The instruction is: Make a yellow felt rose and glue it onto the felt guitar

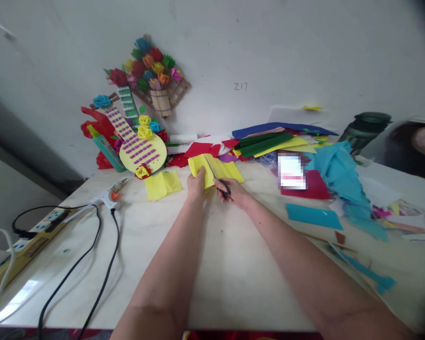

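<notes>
My left hand (197, 183) grips the left part of a folded sheet of yellow crepe paper (230, 171), thumb on top. In my right hand (233, 191) is a pair of scissors (225, 188) with dark handles. Their blades point up and to the left across the yellow paper; whether they are parted I cannot tell. A separate yellow paper piece (164, 185) lies flat on the table, left of my left hand.
At the left, a glue gun (110, 196) and its cord lie near a power strip (38, 236). A flower-decorated craft guitar (143, 153) and a green bottle (108, 150) stand behind. Coloured sheets (269, 141), blue crepe paper (343, 174) and a dark flask (366, 130) occupy the right.
</notes>
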`<state>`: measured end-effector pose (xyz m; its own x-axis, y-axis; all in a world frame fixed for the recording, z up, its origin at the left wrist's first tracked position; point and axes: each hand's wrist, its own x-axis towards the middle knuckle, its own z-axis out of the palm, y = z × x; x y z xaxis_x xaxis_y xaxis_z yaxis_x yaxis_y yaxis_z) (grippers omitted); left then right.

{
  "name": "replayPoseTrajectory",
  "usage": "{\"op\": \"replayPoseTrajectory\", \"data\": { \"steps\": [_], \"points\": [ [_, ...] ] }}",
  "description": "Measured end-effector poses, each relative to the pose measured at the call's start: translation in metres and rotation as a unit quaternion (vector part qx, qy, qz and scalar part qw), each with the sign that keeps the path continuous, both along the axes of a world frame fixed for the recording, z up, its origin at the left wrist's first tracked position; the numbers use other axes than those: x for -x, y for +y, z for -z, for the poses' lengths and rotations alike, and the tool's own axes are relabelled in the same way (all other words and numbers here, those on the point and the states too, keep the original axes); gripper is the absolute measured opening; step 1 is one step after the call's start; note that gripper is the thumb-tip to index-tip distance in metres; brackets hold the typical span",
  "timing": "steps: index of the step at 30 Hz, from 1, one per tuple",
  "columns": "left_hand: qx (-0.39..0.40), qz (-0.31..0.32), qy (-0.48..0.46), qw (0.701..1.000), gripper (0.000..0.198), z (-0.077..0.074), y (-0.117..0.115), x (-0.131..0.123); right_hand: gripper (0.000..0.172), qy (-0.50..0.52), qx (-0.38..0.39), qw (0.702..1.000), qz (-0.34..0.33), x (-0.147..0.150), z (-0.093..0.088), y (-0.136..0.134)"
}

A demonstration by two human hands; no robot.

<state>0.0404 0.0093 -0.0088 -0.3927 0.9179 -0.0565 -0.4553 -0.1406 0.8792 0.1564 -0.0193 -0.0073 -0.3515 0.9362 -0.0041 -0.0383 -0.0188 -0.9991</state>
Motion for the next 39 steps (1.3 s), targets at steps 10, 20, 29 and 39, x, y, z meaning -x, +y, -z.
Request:
{"op": "replayPoseTrajectory", "data": {
  "steps": [10, 20, 29, 39],
  "points": [
    [0.009, -0.014, 0.0, 1.0, 0.023, 0.0017, 0.0026, 0.0012, 0.037, 0.002, -0.024, 1.0, 0.008, 0.0008, 0.0003, -0.0004],
    [0.013, -0.011, -0.006, 1.0, 0.024, 0.0011, 0.0019, 0.0018, 0.037, 0.001, 0.0, 1.0, -0.005, -0.0011, -0.0017, 0.0002],
    [0.016, 0.013, -0.031, 0.999, 0.027, 0.0015, 0.0, -0.0029, 0.042, -0.003, 0.001, 1.0, -0.006, -0.0033, -0.0053, -0.0011],
    [-0.013, 0.027, -0.03, 0.999, 0.031, 0.0096, 0.002, -0.0039, 0.037, -0.014, -0.003, 1.0, 0.003, -0.0054, -0.0041, 0.0016]
  ]
}}
